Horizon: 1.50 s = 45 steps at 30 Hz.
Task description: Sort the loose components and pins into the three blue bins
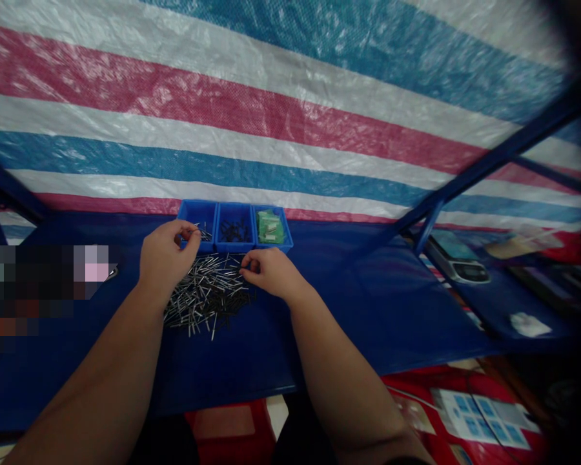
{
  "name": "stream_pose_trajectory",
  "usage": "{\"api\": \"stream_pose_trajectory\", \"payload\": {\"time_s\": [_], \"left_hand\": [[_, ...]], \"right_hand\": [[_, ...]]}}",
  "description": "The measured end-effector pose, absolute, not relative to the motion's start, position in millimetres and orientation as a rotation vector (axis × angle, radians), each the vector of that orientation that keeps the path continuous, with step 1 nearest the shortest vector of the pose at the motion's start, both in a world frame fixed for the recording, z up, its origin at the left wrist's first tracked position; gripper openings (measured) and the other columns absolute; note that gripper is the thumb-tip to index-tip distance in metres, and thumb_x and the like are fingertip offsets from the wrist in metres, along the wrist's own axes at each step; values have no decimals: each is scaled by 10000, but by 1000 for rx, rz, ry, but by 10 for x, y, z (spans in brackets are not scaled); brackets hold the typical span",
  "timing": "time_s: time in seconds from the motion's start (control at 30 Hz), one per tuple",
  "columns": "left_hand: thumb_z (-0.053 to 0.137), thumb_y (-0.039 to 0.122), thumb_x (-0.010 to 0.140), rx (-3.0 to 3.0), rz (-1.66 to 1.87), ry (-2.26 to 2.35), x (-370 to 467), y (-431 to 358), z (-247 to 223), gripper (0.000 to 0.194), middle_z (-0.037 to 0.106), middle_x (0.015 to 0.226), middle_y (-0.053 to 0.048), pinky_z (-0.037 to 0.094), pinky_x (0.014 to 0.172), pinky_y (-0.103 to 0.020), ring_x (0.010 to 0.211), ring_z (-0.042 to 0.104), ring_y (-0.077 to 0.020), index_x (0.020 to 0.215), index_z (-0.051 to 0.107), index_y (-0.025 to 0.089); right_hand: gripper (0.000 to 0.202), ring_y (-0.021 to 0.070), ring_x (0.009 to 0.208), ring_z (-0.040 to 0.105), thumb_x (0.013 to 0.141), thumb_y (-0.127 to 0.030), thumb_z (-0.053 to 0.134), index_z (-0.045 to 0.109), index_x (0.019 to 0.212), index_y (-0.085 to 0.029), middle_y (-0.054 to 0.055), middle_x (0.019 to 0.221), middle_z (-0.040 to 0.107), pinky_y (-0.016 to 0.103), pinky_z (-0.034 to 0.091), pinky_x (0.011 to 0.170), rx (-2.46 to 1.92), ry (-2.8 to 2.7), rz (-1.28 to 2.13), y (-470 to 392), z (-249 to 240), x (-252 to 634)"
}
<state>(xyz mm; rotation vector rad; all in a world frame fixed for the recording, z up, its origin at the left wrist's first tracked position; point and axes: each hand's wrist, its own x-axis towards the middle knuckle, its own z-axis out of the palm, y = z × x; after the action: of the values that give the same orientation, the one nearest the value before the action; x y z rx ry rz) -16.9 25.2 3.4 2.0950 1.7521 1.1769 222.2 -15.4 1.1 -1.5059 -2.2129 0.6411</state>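
Observation:
My left hand (167,255) is closed in a pinch at the front of the left blue bin (198,210), in which a few thin silver metal pieces lie. Its fingertips meet, but what is between them is too small to make out. My right hand (271,271) also pinches, just over the right edge of a loose pile of thin silver metal pins (203,290). Whatever it grips cannot be told apart from the pile. Dark pieces (230,302) are mixed in along the pile's right and near side.
Next to the left bin stand a middle bin (235,210) with black pieces and a right bin (288,242) with green-and-white packets. All are on a blue table (358,303). Blue frame bars (489,155) rise at the right, near a scale (459,258). A striped sheet (271,110) hangs behind.

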Motion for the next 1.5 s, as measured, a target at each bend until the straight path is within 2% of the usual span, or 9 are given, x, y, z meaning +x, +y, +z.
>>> {"api": "stream_pose_trajectory", "payload": {"time_s": [0.07,0.23,0.3,0.43,0.73,0.97,1.13,1.23,1.5], "left_hand": [[603,362,842,2099,1078,1721,-175,222,82,200,717,786,-15,458,653,-291,650,615,-164,914,725,220],[630,385,774,2230,397,1539,-295,169,55,176,747,785,-9,437,627,-297,690,659,-193,815,746,260],[658,393,745,2250,270,1470,-352,174,-17,184,754,785,-10,430,610,-293,682,670,-199,840,758,271],[688,383,729,2289,348,1503,-402,213,-150,265,763,821,-13,418,589,-293,689,683,-216,967,759,293],[641,290,725,2341,407,1493,-338,221,-181,113,738,699,-2,401,542,-274,609,661,-194,772,744,281],[653,296,728,2241,538,1502,-264,179,18,109,739,731,-7,452,585,-287,633,657,-190,794,727,251],[626,371,832,2075,1003,1627,-220,201,104,271,773,948,-49,517,711,-311,692,663,-179,1025,740,217],[630,426,852,2069,997,1657,-247,244,76,432,771,1033,-67,526,718,-323,668,653,-173,1216,709,207],[648,388,806,2219,666,1572,-356,239,68,194,772,816,-27,484,634,-314,669,668,-210,880,779,266]], "right_hand": [[73,96,604,516,831,-241,707,724,877,-186,-15,688,653,255,286,585,-1486,-2254,659,-164,2,2206],[87,92,614,502,806,-215,718,722,888,-188,-17,715,642,251,273,586,-1422,-2308,693,-178,-4,2180],[83,90,616,497,808,-198,713,717,890,-185,-20,717,635,248,274,590,-1417,-2304,706,-178,-3,2181],[76,89,613,485,805,-171,707,709,880,-181,-25,705,620,246,274,589,-1430,-2291,725,-169,-7,2185],[73,87,612,485,809,-151,685,703,876,-175,-25,703,618,241,283,592,-1395,-2289,745,-145,-59,2183],[62,85,613,495,820,-147,675,698,874,-166,-24,700,619,233,291,596,-1384,-2271,746,-136,-83,2193],[61,86,607,506,830,-151,672,697,884,-166,-28,689,613,229,301,597,-1364,-2274,770,-128,-94,2194],[51,86,607,506,838,-161,665,692,882,-168,-28,688,611,229,304,594,-1350,-2273,774,-125,-99,2200],[55,86,613,501,850,-175,671,699,897,-174,-28,692,613,234,302,603,-1370,-2262,761,-129,-100,2207]]}}
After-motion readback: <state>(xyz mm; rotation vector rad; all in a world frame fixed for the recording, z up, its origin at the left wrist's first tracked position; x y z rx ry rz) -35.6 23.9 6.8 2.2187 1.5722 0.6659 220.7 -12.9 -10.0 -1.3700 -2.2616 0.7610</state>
